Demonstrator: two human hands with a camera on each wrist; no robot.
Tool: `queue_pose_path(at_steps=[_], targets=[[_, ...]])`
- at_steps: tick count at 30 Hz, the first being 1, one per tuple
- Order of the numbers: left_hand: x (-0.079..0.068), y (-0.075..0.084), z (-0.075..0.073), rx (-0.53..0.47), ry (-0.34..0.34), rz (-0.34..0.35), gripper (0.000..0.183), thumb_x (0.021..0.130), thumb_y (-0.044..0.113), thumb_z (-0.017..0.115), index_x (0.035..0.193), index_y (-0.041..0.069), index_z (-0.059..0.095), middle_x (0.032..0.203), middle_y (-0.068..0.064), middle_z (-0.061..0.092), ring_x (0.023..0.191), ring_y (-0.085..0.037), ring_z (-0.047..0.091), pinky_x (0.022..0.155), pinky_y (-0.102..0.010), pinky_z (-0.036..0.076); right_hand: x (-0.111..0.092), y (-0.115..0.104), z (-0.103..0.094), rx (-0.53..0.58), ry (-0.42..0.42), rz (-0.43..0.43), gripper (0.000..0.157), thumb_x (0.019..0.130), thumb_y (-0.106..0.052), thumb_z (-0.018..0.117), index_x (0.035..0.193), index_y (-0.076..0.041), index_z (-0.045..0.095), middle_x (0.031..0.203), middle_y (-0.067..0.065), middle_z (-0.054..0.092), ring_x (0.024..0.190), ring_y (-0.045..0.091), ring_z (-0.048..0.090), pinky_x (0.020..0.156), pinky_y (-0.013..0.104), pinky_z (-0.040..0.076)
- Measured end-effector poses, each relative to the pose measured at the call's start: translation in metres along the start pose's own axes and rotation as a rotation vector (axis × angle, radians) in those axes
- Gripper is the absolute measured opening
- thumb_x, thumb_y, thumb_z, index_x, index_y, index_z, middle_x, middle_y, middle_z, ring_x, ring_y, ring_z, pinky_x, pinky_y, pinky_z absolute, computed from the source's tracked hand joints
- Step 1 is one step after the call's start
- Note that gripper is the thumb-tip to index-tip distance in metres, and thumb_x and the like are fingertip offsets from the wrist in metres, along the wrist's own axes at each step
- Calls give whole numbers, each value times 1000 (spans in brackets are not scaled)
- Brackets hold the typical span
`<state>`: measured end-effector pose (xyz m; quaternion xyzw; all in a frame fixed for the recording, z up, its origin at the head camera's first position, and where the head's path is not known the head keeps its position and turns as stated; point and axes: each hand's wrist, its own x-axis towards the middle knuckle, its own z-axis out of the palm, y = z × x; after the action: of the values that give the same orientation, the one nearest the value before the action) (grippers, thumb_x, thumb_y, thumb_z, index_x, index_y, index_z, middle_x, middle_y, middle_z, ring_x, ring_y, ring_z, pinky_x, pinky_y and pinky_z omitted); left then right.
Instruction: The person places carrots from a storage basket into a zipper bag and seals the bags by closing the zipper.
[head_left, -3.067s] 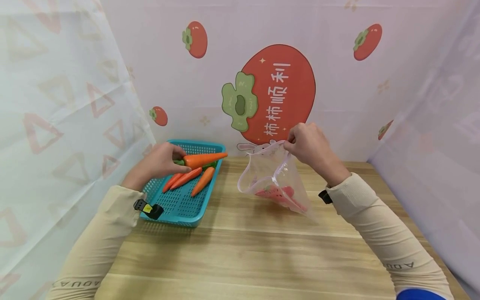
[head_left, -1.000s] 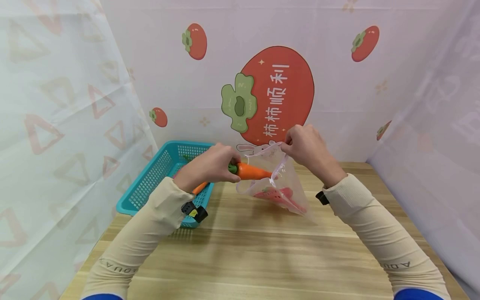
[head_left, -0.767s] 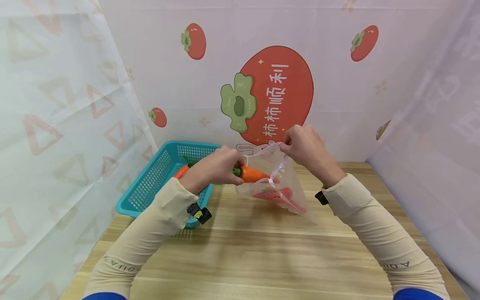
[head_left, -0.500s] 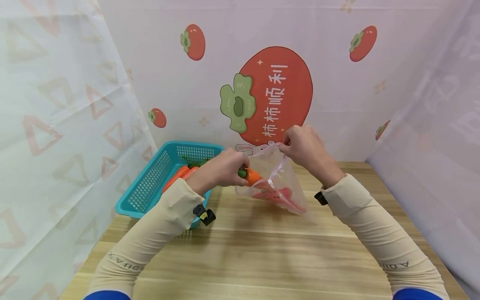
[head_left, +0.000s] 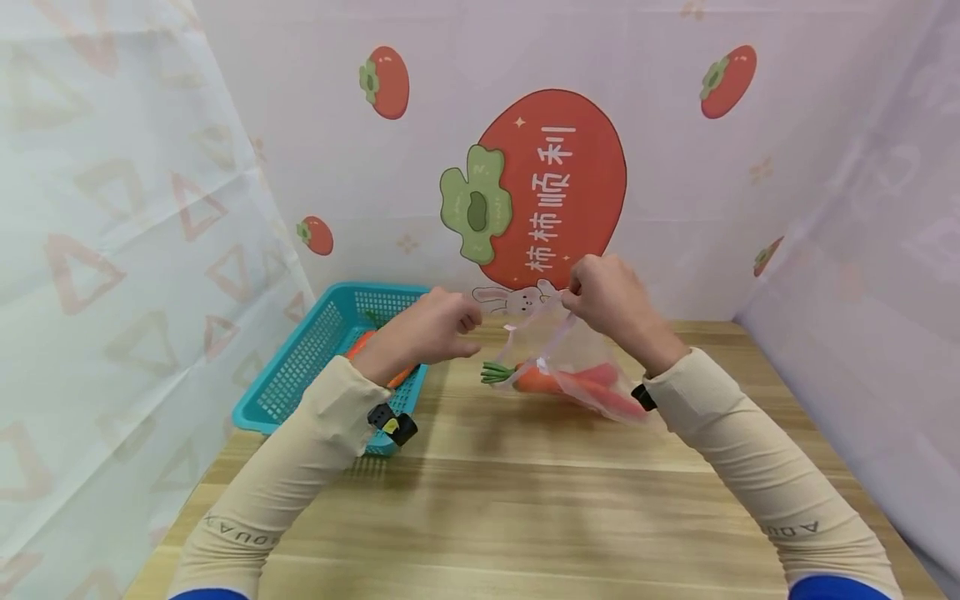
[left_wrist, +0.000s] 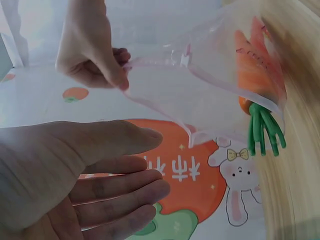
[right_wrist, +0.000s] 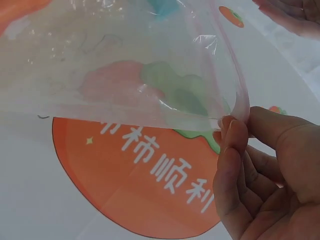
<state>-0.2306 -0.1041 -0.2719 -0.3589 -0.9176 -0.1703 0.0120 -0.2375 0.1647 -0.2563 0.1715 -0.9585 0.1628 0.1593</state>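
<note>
My right hand (head_left: pixel 615 304) pinches the mouth edge of a translucent zip bag (head_left: pixel 577 346) with pink trim, holding that corner up. Inside the bag lies an orange carrot (head_left: pixel 534 380), its green stalks (head_left: pixel 495 373) poking out of the mouth. Pinkish-red shapes (head_left: pixel 611 392) show through the film beyond it. My left hand (head_left: pixel 427 329) is held between the basket and the bag, above the stalks. In the left wrist view, this left hand (left_wrist: pixel 95 175) has its fingers spread apart from the thumb and nothing in it. Thumb and fingertips meet on the bag's edge in the right wrist view.
A turquoise plastic basket (head_left: pixel 300 362) stands at the left, partly hidden by my left forearm. Orange-red vegetables (head_left: pixel 362 343) lie in it. Both rest on a wooden table (head_left: pixel 480 517). A printed cloth wall (head_left: pixel 675 183) closes off the back, with more cloth at both sides.
My left hand carried the carrot from the basket into the bag, let go of it and drew back leftward. The bag has sunk lower, while my right hand keeps its grip on the edge.
</note>
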Motion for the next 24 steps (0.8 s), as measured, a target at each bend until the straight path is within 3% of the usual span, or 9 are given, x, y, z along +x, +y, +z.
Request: queue_pose_path(at_steps=[2,4,6,8,10,13,16,21,24], targets=[[-4,-6,-1,-8,3,-27,45,92,9,76,70,11,37,69,3,23,62,-13,23,64,-30,27,0,2,0,3,4,2,45,92,-5,66,54,-13,44,54,-5,27,51,12,28,49,27,25],[-8,-12,-3,-12,0,-61,27,92,11,77,75,7,57,68,2,48,62,-12,47,67,-27,45,-1,4,-1,7,4,4,44,91,-4,65,53,-13,44,54,-5,27,51,12,28,48,27,24],[-13,-19,-6,-6,-2,-91,11,93,13,78,92,4,73,88,-7,72,80,-19,71,82,-35,60,-1,5,-1,10,2,5,43,92,-5,66,54,-12,47,54,-5,29,51,12,29,48,27,25],[-16,-26,-8,2,-6,-120,13,94,15,80,99,4,75,95,-8,75,90,-21,73,88,-38,61,-1,6,-2,9,0,5,42,92,-6,67,54,-11,50,53,-4,32,51,12,31,48,28,27],[-18,-34,-10,9,-15,-150,21,95,16,78,81,7,66,74,-2,58,72,-16,59,76,-32,53,-1,6,-2,6,2,4,40,92,-7,68,55,-10,54,53,-3,36,51,14,35,48,28,29],[-21,-48,-13,2,-24,-192,45,96,16,77,68,13,42,67,2,27,62,-15,31,66,-33,34,-1,4,-3,4,0,5,37,93,-9,71,58,-8,60,53,-1,42,51,16,39,49,29,32],[-23,-62,-14,-3,-25,-229,52,96,15,77,66,15,35,65,3,21,58,-13,24,63,-31,29,-1,3,-4,4,-1,7,35,93,-10,72,60,-7,63,54,0,46,52,16,41,50,29,34],[-27,-92,-9,-17,-57,-328,33,96,16,76,74,4,54,69,-6,43,62,-16,34,65,-30,38,-1,2,-5,1,-4,10,28,93,-10,73,66,-5,70,58,4,60,53,18,46,51,30,38],[-30,-110,-3,-17,-71,-392,16,96,17,77,93,2,73,86,-8,64,73,-18,49,72,-33,48,-1,2,-6,6,-4,10,26,93,-11,73,68,-5,73,61,6,66,54,18,49,52,30,40]])
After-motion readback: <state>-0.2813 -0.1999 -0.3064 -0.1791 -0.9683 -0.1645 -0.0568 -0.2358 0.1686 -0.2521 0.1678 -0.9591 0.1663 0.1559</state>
